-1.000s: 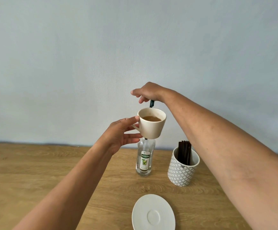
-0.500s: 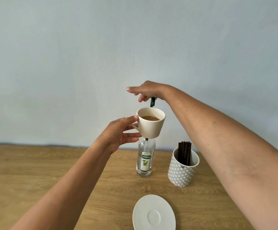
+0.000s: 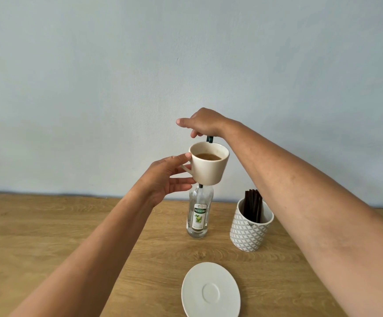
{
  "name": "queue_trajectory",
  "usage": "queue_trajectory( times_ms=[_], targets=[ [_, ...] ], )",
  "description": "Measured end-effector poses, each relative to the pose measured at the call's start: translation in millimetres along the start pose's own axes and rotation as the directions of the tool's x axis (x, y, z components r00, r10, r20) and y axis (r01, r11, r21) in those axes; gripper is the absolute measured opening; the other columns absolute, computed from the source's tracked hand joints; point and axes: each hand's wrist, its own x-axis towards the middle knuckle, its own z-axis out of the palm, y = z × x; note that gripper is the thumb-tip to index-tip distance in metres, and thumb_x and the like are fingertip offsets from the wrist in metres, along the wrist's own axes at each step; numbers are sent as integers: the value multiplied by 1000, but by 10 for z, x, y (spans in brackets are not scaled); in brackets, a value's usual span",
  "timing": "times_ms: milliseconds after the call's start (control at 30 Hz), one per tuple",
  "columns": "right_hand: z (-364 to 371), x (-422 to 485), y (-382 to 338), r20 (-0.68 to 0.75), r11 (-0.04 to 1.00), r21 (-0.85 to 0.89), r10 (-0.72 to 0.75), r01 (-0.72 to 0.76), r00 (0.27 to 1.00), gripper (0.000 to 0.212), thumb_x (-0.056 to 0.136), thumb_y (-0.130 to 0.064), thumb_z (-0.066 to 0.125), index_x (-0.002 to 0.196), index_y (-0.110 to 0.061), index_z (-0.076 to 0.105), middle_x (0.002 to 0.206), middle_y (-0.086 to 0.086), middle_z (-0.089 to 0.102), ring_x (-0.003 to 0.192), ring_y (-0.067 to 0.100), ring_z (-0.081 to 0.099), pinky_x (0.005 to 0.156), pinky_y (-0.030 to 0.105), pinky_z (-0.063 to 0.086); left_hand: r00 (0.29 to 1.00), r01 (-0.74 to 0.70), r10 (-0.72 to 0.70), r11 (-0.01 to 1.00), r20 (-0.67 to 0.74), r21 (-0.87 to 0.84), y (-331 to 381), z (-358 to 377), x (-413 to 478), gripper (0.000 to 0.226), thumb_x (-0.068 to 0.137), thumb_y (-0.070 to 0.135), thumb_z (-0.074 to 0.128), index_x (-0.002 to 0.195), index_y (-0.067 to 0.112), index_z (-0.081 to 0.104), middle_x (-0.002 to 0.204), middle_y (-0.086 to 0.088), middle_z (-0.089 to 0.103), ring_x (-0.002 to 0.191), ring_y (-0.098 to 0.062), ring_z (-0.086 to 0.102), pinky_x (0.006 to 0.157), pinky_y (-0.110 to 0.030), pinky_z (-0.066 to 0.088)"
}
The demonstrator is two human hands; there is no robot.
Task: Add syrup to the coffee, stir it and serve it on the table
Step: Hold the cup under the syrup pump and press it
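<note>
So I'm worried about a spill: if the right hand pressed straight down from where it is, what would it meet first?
Probably the dark pump top under the right hand, just behind the cup; depth is hard to judge.

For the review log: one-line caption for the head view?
Left hand holds coffee cup under syrup bottle pump, right hand on it.

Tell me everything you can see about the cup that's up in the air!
The cup is cream-coloured and looks like smooth ceramic, wide at the rim and narrower at the bottom, with a handle on its left side. It holds brown coffee, well below the rim. It is upright, held in the air above the table and in front of the syrup bottle. The left hand holds it at the handle, thumb near the rim. The right hand is above it on the bottle's dark pump top.
</note>
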Motion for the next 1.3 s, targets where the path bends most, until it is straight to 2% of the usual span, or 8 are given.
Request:
queue_trajectory(
  times_ms=[300, 467, 600, 767, 900, 1100, 1200, 1300],
  targets=[
    [-83, -23, -70, 43, 1000, 13, 27, -27, 999, 76, 81, -70, 52, 126, -9, 57, 102, 3, 73, 101, 20, 65, 89, 37, 44, 1000, -2, 2, 1000, 4, 7, 33, -16, -55, 35, 84, 36, 75, 105, 8, 73, 96, -11, 76, 89, -38, 75, 57, -30, 59],
    [-133, -38, -129, 50, 1000, -16, 17, -16, 999, 78, 82, -70, 53, 130, -9, 55, 101, 2, 73, 101, 20, 66, 96, 41, 45, 1000, -5, 5, 1000, 6, 8, 63, -35, -71, 32, 85, 35, 75, 104, 9, 74, 95, -11, 76, 90, -38, 75, 57, -31, 60],
    [-86, -44, -91, 14, 1000, 17, -2, 2, 1000, 71, 83, -64, 57, 127, -9, 57, 97, 3, 74, 95, 19, 69, 79, 33, 46, 1000, -3, 3, 1000, 9, 6, 61, -54, -54, 30, 85, 35, 74, 103, 10, 75, 97, -11, 76, 91, -39, 75, 57, -30, 59],
    [-20, -56, -33, -42, 997, 69, -33, 36, 999, 50, 84, -56, 58, 106, -11, 65, 88, 0, 76, 83, 14, 71, 66, 28, 43, 1000, 6, -6, 1000, 16, -3, 18, -59, -9, 31, 85, 35, 75, 103, 11, 74, 97, -11, 76, 92, -39, 75, 57, -30, 59],
    [9, -67, -1, -47, 996, 80, -37, 40, 998, 44, 85, -52, 57, 94, -10, 67, 86, -1, 76, 82, 14, 72, 66, 28, 44, 1000, 9, -9, 1000, 20, -8, 0, -52, 16, 43, 84, 35, 75, 113, 4, 71, 100, -12, 75, 91, -38, 75, 58, -30, 60],
    [-10, -103, -27, -77, 990, 137, -31, 41, 997, 58, 84, -56, 57, 110, -4, 66, 88, 3, 75, 83, 17, 71, 71, 28, 45, 1000, 11, -11, 1000, 17, -8, 0, -53, 11, 47, 84, 35, 75, 116, 1, 69, 102, -14, 74, 90, -38, 75, 58, -31, 60],
    [-61, -142, -36, -144, 967, 246, -33, 68, 989, 61, 86, -60, 54, 113, -7, 66, 91, 5, 75, 84, 19, 72, 80, 32, 48, 1000, 13, -13, 1000, 15, -8, 4, -63, -7, 46, 85, 34, 75, 116, 1, 69, 103, -15, 74, 91, -39, 75, 58, -31, 61],
    [-146, -202, -25, -243, 915, 393, 4, 94, 970, 56, 90, -58, 50, 109, -8, 67, 92, 7, 74, 86, 23, 71, 80, 32, 49, 1000, 12, -12, 1000, 14, -3, -1, -85, -34, 42, 85, 33, 75, 113, 2, 70, 104, -15, 74, 93, -40, 75, 59, -31, 61]
  ],
)
